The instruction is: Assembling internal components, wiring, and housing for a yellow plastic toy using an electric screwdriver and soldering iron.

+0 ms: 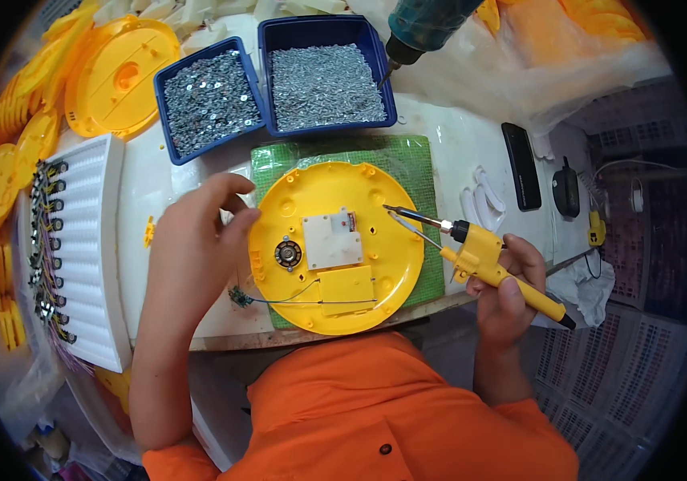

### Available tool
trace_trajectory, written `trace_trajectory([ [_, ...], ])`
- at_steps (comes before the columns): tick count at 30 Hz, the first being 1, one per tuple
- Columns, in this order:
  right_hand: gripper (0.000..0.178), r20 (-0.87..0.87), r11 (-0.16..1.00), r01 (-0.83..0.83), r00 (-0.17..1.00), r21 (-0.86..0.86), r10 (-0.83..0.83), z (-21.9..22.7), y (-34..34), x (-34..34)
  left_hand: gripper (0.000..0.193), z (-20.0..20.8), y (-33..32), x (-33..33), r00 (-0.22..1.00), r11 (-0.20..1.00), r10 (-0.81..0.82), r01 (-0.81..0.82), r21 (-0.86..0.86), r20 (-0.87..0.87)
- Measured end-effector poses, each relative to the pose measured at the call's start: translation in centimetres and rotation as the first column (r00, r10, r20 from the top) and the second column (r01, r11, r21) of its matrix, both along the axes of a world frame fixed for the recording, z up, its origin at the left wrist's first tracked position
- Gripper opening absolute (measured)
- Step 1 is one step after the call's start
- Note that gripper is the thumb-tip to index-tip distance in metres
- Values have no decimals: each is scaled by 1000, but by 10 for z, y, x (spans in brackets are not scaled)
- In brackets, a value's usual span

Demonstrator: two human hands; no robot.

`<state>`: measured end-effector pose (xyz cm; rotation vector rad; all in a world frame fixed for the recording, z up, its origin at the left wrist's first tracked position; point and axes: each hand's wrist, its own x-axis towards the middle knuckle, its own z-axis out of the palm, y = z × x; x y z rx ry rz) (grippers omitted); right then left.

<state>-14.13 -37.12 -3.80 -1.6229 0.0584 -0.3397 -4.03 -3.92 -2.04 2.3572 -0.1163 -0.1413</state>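
Observation:
My right hand (508, 290) grips a yellow trigger-type soldering iron (478, 255) with a black end. Its metal tip and thin feed tube point left, over the right part of a round yellow plastic housing (335, 180). Set in the housing are a white square box (332, 240), a small round speaker (288, 253) and a yellow rectangular cover (346, 290). Thin wires cross the cover to a small green circuit board (239, 297) beyond the housing's left edge. My left hand (199, 228) hovers by that edge, fingers bent and thumb apart, with nothing visible in it.
A green mat (423, 172) lies under the housing. Behind it stand blue bins of screws (327, 84) and washers (208, 103), with a hanging power screwdriver (423, 32) above. At left is a white foam tray (91, 264) of wired parts; a black phone (521, 167) lies right.

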Motion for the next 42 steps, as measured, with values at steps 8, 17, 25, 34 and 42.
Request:
trace_trajectory([
  [8, 51, -43, 994, -68, 997, -91, 64, -2, 3, -10, 11, 12, -29, -8, 986, 968, -128, 148, -205, 107],
  [17, 51, -29, 989, -111, 994, -99, 109, -7, -3, -6, 9, 3, -52, -7, 969, 960, -232, 242, -141, 84],
  [25, 36, -94, 985, -166, 981, 37, 168, 3, -7, 8, 9, -1, -54, -11, 961, 965, -239, 251, -77, 136],
  [34, 32, -126, 978, -189, 972, 90, 200, 8, -12, 16, 12, -8, -59, -7, 913, 953, -298, 302, 28, 280],
  [42, 30, -123, 967, -238, 961, 88, 247, 9, -12, 19, 15, -13, -60, -7, 915, 955, -284, 297, -2, 285],
])
